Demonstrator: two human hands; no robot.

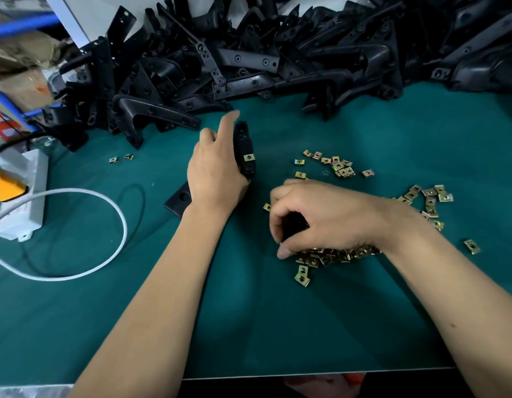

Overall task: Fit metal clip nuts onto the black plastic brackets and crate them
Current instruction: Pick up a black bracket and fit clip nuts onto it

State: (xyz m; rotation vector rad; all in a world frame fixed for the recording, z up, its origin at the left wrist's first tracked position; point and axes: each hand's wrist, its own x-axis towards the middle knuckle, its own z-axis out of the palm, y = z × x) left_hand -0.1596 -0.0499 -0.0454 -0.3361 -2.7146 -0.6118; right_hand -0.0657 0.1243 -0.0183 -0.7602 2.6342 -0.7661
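Now left hand (217,170) grips matte black bracket (244,150) bearing brassy clip nut (248,157).

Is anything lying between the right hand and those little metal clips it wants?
Nothing visible does. The right hand is already down on the pile of clip nuts, fingers curled over them. The left hand holds a bracket off to the side.

Single head-worn view, looking forward and down. Close over the green tabletop (335,326). Wide-angle; edges curve.

Right hand (320,216) covers clip nuts (335,254); bracket pile (277,53) cropped at top.
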